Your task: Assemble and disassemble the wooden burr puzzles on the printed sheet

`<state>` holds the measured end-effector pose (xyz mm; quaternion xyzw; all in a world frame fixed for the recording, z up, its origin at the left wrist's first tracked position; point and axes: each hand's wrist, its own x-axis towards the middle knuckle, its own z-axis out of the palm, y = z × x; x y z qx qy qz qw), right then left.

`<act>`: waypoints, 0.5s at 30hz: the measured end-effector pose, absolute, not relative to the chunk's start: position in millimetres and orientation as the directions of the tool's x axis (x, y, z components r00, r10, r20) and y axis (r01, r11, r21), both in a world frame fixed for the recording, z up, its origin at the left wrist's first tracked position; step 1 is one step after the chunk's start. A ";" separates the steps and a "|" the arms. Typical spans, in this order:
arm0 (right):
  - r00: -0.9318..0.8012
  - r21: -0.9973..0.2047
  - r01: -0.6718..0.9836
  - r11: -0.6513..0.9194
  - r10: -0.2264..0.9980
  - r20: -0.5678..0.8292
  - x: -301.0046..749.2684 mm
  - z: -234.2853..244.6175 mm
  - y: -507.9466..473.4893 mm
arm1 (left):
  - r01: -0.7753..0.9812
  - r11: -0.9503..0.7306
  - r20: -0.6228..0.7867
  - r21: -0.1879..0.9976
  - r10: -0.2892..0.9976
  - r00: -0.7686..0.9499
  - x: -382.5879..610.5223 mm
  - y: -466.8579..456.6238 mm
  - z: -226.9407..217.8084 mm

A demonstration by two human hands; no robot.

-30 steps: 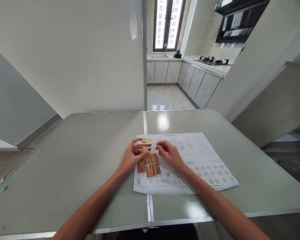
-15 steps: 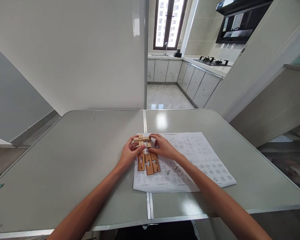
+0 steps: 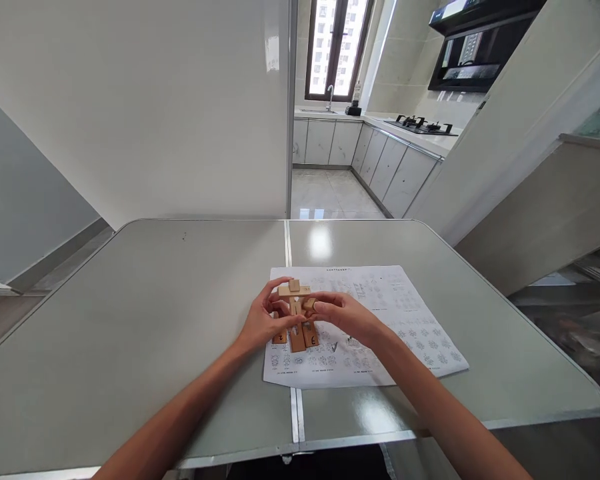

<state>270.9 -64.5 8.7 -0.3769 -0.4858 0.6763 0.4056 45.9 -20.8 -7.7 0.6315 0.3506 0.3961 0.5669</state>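
My left hand (image 3: 267, 321) is closed around a small assembly of interlocking wooden puzzle pieces (image 3: 294, 291), lifted above the paper. A pale crossbar and a small block show at the top of the assembly. My right hand (image 3: 344, 315) pinches a small wooden puzzle piece (image 3: 309, 304) at the assembly's right side; whether it is joined to the rest I cannot tell. Below the hands, several flat slotted wooden pieces lie on the sheet, among them one marked 2 (image 3: 279, 338) and one marked 7 (image 3: 311, 335). Fingers partly hide them.
A printed paper sheet (image 3: 410, 347) with rows of small diagrams lies under the hands. The grey folding table (image 3: 180, 293) has a metal seam down its middle. A pale wall panel (image 3: 180, 120) and a kitchen doorway stand beyond it.
The assembly has turned and moved slightly right and toward me. My right hand has shifted from its upper right end to a small piece lower on its right side.
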 end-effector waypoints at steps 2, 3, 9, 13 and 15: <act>-0.414 -0.965 -0.194 -0.174 0.907 -0.080 267.9 13.1 -67.6 | 0.025 -0.153 0.124 0.988 0.876 0.467 46.7 -23.8 -6.1; -0.413 -0.969 -0.186 -0.161 0.908 -0.072 267.0 14.9 -68.6 | 0.037 -0.170 0.132 0.985 0.868 0.478 47.0 -25.0 -5.1; -0.327 -0.983 -0.103 -0.155 0.938 -0.113 271.6 16.7 -71.8 | 0.078 -0.244 0.173 0.967 0.846 0.504 47.3 -25.6 -3.6; -0.327 -0.979 -0.082 -0.187 0.933 -0.151 273.9 15.4 -71.7 | 0.075 -0.244 0.171 0.967 0.836 0.521 48.1 -24.3 -7.0; -0.330 -0.973 -0.107 -0.204 0.930 -0.159 272.2 15.1 -71.8 | 0.073 -0.249 0.177 0.966 0.837 0.518 48.5 -24.0 -8.6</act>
